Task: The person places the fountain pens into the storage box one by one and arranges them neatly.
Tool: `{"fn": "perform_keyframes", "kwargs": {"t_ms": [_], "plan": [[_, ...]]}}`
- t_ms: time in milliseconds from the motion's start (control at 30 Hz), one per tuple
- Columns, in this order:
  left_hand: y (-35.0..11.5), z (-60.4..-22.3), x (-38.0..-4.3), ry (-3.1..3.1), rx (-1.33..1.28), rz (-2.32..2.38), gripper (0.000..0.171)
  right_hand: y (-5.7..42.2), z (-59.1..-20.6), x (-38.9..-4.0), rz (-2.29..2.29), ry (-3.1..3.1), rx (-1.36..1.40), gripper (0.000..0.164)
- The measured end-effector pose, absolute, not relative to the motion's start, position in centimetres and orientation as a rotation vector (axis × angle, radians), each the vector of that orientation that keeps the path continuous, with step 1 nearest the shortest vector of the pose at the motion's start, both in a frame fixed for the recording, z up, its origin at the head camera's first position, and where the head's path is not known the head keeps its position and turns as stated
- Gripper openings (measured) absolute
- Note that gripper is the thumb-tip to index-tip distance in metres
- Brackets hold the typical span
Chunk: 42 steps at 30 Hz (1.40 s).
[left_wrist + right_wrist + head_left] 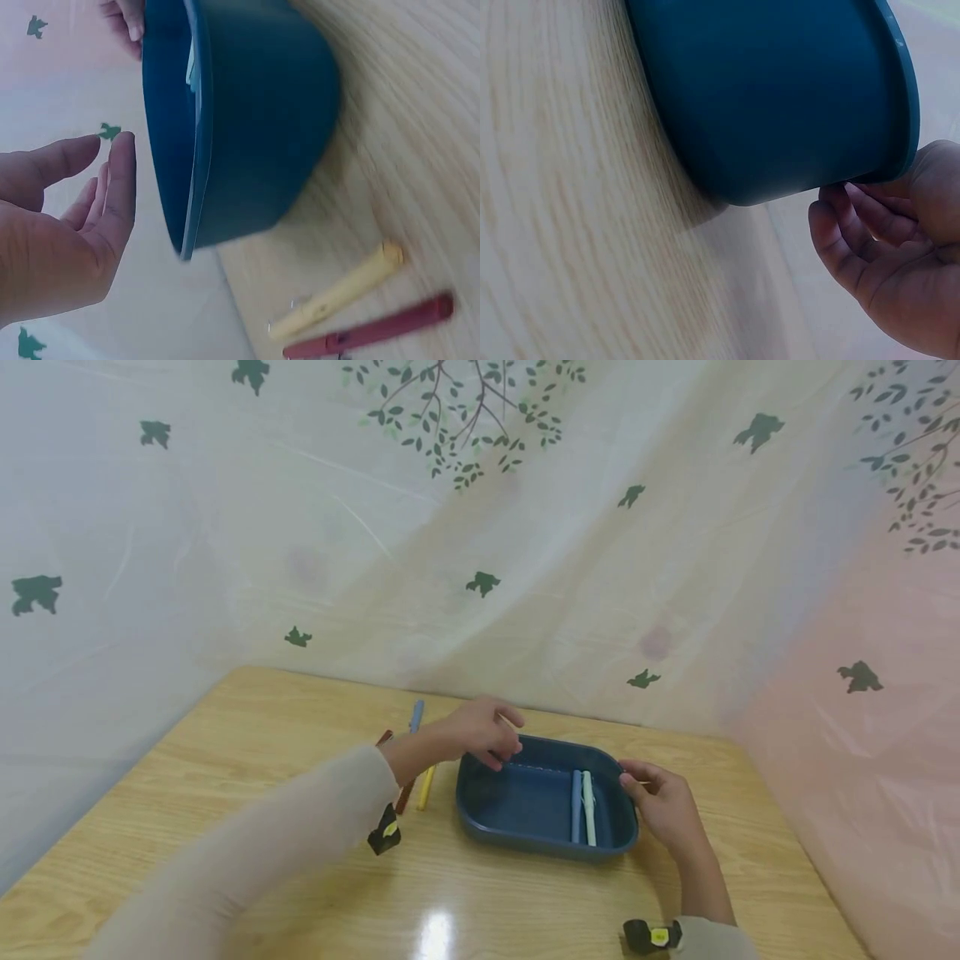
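A dark blue rectangular basin (517, 839) with rounded corners stands on the table. Inside, at its right end, a blue pen (576, 807) and a pale green pen (588, 810) lie side by side. Over the basin's far left rim hovers my left hand (487, 731), its thumb and fingers apart with nothing between them, as the left wrist view shows too. My right hand (663, 802) pinches the basin's right rim, thumb on top and curled fingers against the outer wall. Left of the basin lie a yellow pen (337, 292) and a red pen (375, 326).
Another blue pen (417, 714) lies farther back, partly behind my left forearm. The wooden table (480, 902) meets a hanging cloth (375, 568) printed with leaves and birds along its back and right sides.
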<state>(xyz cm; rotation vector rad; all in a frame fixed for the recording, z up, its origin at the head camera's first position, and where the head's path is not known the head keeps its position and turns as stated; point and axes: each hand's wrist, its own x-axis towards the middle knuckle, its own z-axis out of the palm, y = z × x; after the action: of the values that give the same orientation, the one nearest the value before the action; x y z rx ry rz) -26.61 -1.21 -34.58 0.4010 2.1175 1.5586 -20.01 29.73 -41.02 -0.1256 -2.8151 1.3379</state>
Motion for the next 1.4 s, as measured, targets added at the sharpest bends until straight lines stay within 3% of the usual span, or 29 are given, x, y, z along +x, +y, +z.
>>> {"fn": "perform_keyframes", "kwargs": {"t_ms": [467, 1400], "plan": [[-6.3, -33.5, -27.1, 2.24, 0.362, 1.483, 0.041, 29.6, -40.9, -20.2, 1.345, -2.816, -0.153, 0.038], [-15.7, -36.4, -26.3, 2.414, 0.256, 1.397, 0.047, 29.8, -41.2, -20.1, 1.312, -2.813, -0.119, 0.036]]}}
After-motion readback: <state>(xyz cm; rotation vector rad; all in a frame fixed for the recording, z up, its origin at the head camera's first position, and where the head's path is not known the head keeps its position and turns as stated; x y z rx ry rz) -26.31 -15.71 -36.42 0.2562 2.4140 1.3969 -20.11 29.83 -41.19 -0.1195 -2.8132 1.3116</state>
